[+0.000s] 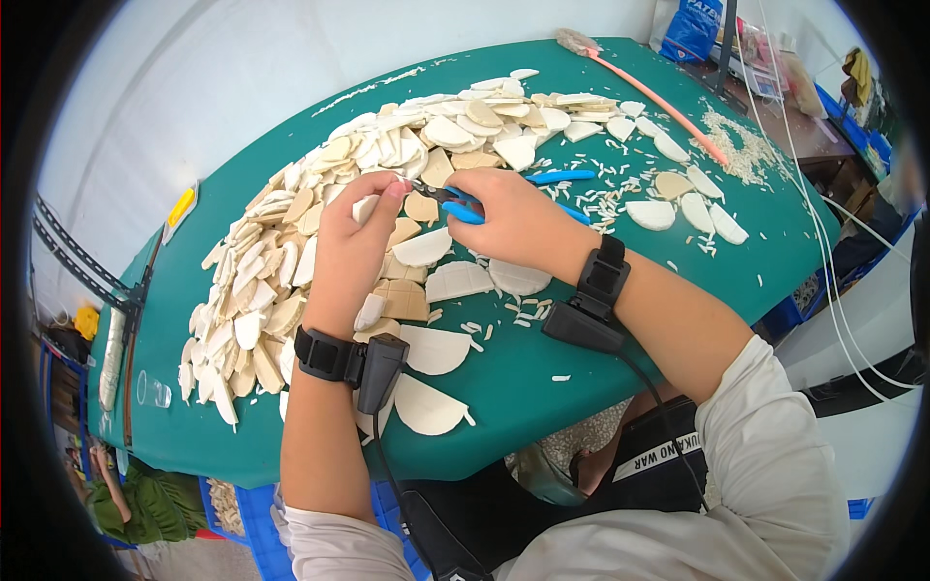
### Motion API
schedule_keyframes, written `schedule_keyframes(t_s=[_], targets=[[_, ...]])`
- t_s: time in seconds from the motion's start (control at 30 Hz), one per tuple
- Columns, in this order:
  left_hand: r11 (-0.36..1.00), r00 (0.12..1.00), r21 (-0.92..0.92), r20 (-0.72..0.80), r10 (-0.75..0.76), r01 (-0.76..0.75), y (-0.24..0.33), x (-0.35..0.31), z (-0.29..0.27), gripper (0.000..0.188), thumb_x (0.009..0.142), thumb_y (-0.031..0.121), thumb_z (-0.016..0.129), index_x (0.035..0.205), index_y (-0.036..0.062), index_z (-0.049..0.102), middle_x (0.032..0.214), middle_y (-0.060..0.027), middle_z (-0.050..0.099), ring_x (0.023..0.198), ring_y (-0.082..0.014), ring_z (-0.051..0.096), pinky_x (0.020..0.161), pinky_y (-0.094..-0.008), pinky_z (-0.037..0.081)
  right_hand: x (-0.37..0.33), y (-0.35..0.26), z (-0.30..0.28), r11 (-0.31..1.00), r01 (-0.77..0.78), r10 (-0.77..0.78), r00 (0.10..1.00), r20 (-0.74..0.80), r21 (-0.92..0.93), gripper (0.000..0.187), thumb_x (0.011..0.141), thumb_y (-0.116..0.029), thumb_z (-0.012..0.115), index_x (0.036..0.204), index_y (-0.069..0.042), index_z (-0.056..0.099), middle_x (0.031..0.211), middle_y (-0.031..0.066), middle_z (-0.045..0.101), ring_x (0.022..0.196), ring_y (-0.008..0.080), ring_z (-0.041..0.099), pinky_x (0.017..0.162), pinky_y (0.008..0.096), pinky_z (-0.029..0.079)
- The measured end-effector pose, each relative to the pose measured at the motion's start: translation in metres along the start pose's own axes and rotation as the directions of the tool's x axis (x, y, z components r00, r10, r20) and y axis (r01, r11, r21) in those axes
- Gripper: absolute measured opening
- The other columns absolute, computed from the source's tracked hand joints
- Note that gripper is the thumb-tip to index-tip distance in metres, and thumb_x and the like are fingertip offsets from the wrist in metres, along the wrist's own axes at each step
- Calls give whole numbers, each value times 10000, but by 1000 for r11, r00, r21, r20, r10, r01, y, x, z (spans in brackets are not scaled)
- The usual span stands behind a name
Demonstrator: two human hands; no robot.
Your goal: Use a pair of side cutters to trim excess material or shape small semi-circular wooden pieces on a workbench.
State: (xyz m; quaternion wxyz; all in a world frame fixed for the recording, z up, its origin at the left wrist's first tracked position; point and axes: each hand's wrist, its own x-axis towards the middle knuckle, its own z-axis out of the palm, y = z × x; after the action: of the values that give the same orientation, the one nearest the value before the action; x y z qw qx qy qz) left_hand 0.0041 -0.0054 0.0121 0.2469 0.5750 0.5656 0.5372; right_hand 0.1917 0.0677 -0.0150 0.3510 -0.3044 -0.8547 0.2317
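Observation:
My right hand (513, 218) is closed around blue-handled cutting pliers (431, 192), whose handle ends stick out past the palm. The dark jaws meet the fingertips of my left hand (360, 218), which pinches a pale off-white piece (365, 207), mostly hidden by the fingers. What exactly lies between the jaws is too small to make out. Below and around both hands spreads a heap of white and cream half-round flat pieces (281, 242). Nearest me on the table are two larger white half-rounds (433, 351). Black strapped devices with cables sit on both wrists.
A green-covered table (620, 310) carries the heap. Small white offcuts (601, 198) are scattered on the right, with a crumb pile (741, 145) farther back. A pink-handled brush (659, 102) lies at the far right. A clear cup (153, 389) stands at the left edge; blue crates (262, 528) are below.

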Motion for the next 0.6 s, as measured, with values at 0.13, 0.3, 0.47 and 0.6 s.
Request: schedule_keyframes(t_s=[0.13,0.3,0.47,0.6], targets=[[993,995,72,32,95,-97,-3,1,0,217,986,192,662,1063,-9,691,941,-33,694,865,-107,578,809,-257,474,-1,4,2,999,50,-50,998,-41,2,301,839,-204,645,1030,28,654,816,189,631,746,314,624,681,397,493],[983,986,91,51,156,-160,-8,2,-2,196,982,167,662,1060,-10,689,934,-38,693,876,-113,581,821,-258,473,0,2,4,999,40,-39,999,-24,27,311,843,-209,649,1037,33,663,826,191,645,749,315,633,689,396,500],[986,989,93,66,131,-137,-4,1,-1,184,976,161,671,1050,-6,690,925,-39,688,865,-108,573,814,-255,473,-1,2,2,999,43,-43,999,-25,7,308,845,-206,651,1037,34,665,823,187,646,750,315,633,688,391,500],[978,985,121,52,163,-169,-3,0,-2,187,973,162,676,1049,-8,692,927,-43,690,863,-109,576,816,-255,475,-1,2,2,999,40,-40,999,-18,-22,298,844,-202,651,1030,31,667,823,186,646,749,320,631,683,391,498]])
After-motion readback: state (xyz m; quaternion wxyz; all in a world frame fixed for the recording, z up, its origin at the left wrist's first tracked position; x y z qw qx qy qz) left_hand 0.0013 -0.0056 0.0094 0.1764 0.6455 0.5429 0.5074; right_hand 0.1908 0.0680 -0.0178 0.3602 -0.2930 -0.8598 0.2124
